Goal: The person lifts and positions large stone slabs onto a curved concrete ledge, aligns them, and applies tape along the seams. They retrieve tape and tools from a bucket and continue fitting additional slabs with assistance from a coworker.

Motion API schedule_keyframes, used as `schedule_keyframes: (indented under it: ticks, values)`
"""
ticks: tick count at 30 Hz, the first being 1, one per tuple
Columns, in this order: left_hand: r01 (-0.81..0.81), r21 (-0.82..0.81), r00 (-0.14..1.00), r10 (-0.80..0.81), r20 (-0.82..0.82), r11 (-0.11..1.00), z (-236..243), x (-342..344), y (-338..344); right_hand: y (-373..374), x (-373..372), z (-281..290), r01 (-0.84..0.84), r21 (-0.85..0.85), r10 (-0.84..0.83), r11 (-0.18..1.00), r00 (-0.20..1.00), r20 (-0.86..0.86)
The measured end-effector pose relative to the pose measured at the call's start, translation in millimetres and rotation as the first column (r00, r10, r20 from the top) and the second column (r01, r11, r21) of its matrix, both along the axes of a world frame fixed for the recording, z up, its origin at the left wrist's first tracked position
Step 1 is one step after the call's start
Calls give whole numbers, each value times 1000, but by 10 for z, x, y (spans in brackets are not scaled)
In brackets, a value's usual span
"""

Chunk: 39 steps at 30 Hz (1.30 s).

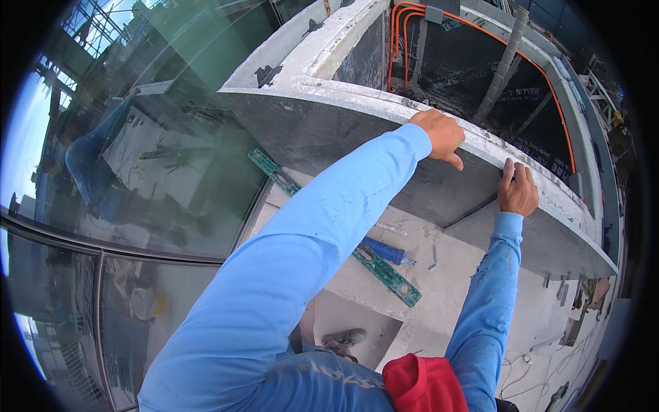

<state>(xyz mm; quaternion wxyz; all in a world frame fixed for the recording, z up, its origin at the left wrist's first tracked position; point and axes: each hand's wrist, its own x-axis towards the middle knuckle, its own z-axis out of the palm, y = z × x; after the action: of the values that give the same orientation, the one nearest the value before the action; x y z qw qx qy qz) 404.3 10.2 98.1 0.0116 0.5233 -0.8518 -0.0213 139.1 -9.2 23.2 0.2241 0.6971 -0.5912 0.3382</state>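
Gripping the grey slab [419,185] w/ your left hand [439,134]: fingers over top edge, thumb down on near face. Your right hand [519,189] is farther along same edge, fingers bent, tips at the top; can't say from here whether it's clamped on or just pressing.

Slab pos.: upright, long face toward you, running from upper L to lower R, along near side of a box-like structure w/ a pale rim [295,75].

Inside box: black sheets [439,58] on the walls, orange conduit [473,20] looping along top & down the R side, grey pipe [504,65] leaning at a slant.

Floor [463,299], your side of slab: long green level [391,278] lying diag., mid part hidden under your L sleeve [274,275]. Blue tube [384,250] just beside it, nozzle to R. Small metal piece [433,257] near the nozzle. Your shoe [347,336] shows below the level. Cables [525,367] loose on floor, lower R.

Red cloth [419,384] at bottom ctr, by your R forearm, against your blue top. L side: big glass pane [185,199], w/ reflections of the site.
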Motion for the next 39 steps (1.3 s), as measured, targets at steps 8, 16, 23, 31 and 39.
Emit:
schedule_keyframes:
  ticks: [8,16,23,31,39]
  values:
    - [109,-77,780,-133,-612,991,276,1238,-103,-53,-162,-160,16,103,-19,995,999,26]
    - [-643,371,729,684,28,671,-655,5111,-413,-152,-239,-211,-48,140,28,989,990,139]
    - [-565,485,731,678,-80,667,-660,5003,-476,-101,-331,-170,-55,106,44,993,993,106]
    - [-277,220,952,299,-71,935,59,5020,-1036,-32,-301,-159,-36,128,14,991,986,167]
    - [-353,-429,869,461,179,832,60,5786,-3613,-69,-376,-222,-83,80,68,993,983,170]
